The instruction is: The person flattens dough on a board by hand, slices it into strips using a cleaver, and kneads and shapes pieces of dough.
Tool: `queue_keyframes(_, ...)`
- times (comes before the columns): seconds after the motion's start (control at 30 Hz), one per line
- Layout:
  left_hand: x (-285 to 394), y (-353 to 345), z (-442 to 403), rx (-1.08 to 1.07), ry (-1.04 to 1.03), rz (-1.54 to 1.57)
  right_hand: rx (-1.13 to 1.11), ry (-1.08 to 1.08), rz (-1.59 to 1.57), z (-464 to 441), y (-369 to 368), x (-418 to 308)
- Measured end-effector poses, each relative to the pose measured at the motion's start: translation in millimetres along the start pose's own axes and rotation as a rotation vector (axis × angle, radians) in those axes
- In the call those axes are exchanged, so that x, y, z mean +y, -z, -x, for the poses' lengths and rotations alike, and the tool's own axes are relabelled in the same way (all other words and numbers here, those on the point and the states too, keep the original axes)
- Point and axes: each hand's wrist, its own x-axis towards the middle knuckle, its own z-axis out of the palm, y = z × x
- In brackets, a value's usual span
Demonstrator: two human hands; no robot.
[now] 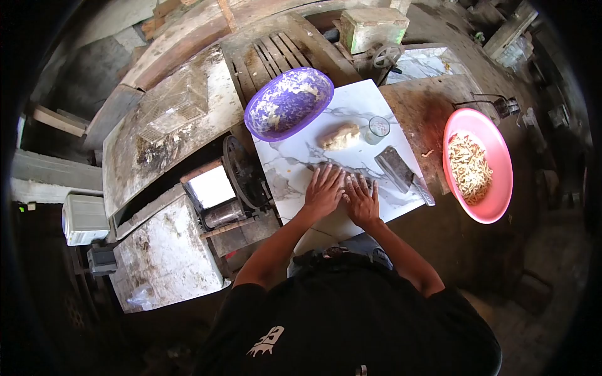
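My left hand [324, 190] lies palm down with fingers stretched out on the white marble-patterned board [285, 172]. Beside it, my right hand [360, 200] is also flat, its fingers slightly spread; the two hands nearly meet at the thumbs. Whatever may be under the palms is hidden. A pale lump of dough [340, 137] rests beyond my fingertips, with a clear glass [378, 130] to its right. Just right of my right hand lies a broad-bladed cleaver [395, 168], its handle reaching the board's edge. A purple basin [331, 94] smeared with dough sits at the board's far left corner.
A pink basin [505, 182] holding many small pale pieces stands at the right. On the left is a hand-cranked roller machine [224, 213] with a large wheel. Worn tabletops [166, 254] extend further left, near a plastic scale-like box [86, 218]. A greenish box [374, 30] stands at the back.
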Motion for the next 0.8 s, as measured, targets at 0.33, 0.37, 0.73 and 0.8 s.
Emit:
queue_keyframes(0.33, 26.2, -1.8, 2.1, -0.031, 0.156, -0.097, -0.123, -0.091, -0.103, 0.1, 14.2, 18.2)
queue_keyframes(0.37, 30.0, -5.5, 6.1, -0.032, 0.16, -0.097, -0.137, -0.014, -0.1, 2.0, 15.1, 18.9)
queue_keyframes(0.73, 26.9, -6.3, 20.1, -0.107, 0.113, -0.02, -0.257, -0.009, -0.027, -21.5, 23.5, 10.2)
queue_keyframes(0.8, 34.4, 1.1, 23.7, -0.15, 0.187, -0.006, -0.267, -0.106, -0.077, -29.0, 11.6, 22.4)
